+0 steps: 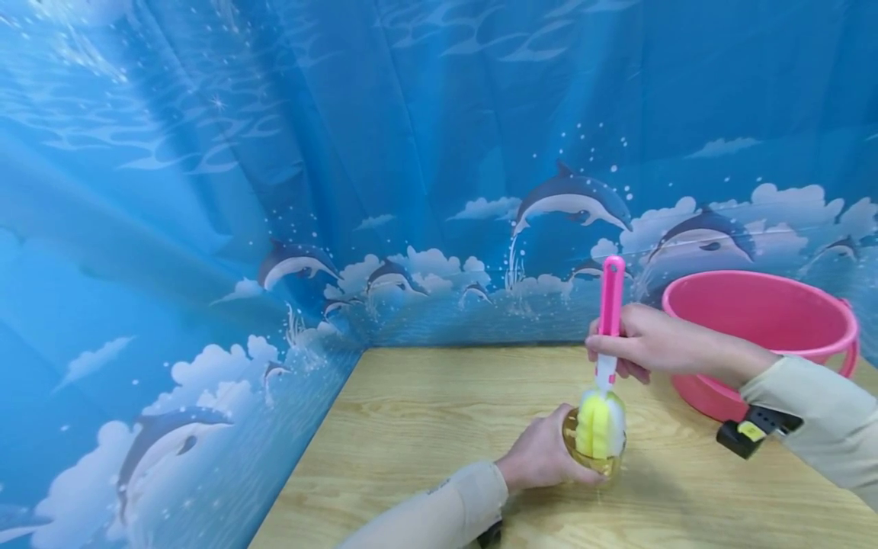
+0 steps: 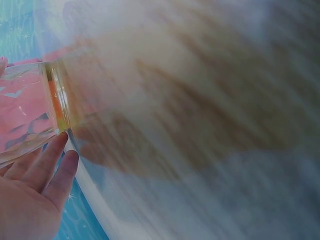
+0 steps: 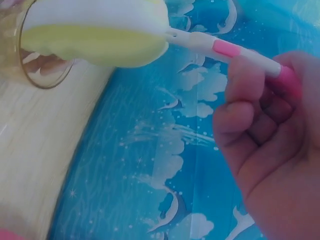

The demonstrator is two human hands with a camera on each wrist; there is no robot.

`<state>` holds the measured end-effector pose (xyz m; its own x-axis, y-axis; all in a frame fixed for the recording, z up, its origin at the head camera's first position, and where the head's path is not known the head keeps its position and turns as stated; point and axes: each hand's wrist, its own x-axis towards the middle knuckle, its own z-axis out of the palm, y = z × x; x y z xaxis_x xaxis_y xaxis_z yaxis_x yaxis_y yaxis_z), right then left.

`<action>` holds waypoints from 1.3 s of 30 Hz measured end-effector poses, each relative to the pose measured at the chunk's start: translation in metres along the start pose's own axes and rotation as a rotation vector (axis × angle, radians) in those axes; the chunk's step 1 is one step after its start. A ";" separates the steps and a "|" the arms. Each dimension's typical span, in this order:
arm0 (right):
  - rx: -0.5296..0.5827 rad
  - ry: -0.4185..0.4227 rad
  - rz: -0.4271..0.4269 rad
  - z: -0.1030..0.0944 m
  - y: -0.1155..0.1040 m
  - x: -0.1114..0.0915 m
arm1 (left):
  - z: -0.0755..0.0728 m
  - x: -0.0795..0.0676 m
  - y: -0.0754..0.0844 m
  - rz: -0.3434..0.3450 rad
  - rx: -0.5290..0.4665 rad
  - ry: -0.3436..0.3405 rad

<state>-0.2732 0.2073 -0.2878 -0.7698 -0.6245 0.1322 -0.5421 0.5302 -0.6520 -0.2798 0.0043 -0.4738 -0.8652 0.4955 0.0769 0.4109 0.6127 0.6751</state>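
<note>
An amber-tinted clear glass cup is held by my left hand, its fingers and thumb around the side. My right hand grips the pink-and-white handle of a sponge bottle brush above the cup. The yellow-and-white sponge head is partly inside the cup, with its upper end outside the rim. In the right wrist view, my curled right fingers wrap the handle. The left wrist view shows the cup's thick base beside my left fingertips; much of that view is blurred.
A large pink bucket stands on the right of the light wood table, behind my right forearm. A blue curtain with dolphins and clouds hangs along the table's back and left edges.
</note>
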 end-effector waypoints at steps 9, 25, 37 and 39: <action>-0.006 0.055 0.046 -0.002 0.007 0.001 | 0.000 -0.001 -0.002 0.021 0.044 0.025; -0.054 0.019 0.043 -0.002 0.008 0.000 | 0.002 0.001 -0.001 0.026 0.030 0.042; -0.072 0.008 0.061 -0.002 0.006 -0.002 | 0.003 0.001 0.000 0.031 -0.009 0.027; -0.073 0.002 0.063 -0.002 0.006 -0.002 | 0.003 0.001 0.000 0.025 -0.011 0.024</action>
<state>-0.2757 0.2132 -0.2903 -0.8039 -0.5874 0.0938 -0.5154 0.6091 -0.6028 -0.2803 0.0063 -0.4760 -0.8612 0.4959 0.1115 0.4298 0.5932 0.6807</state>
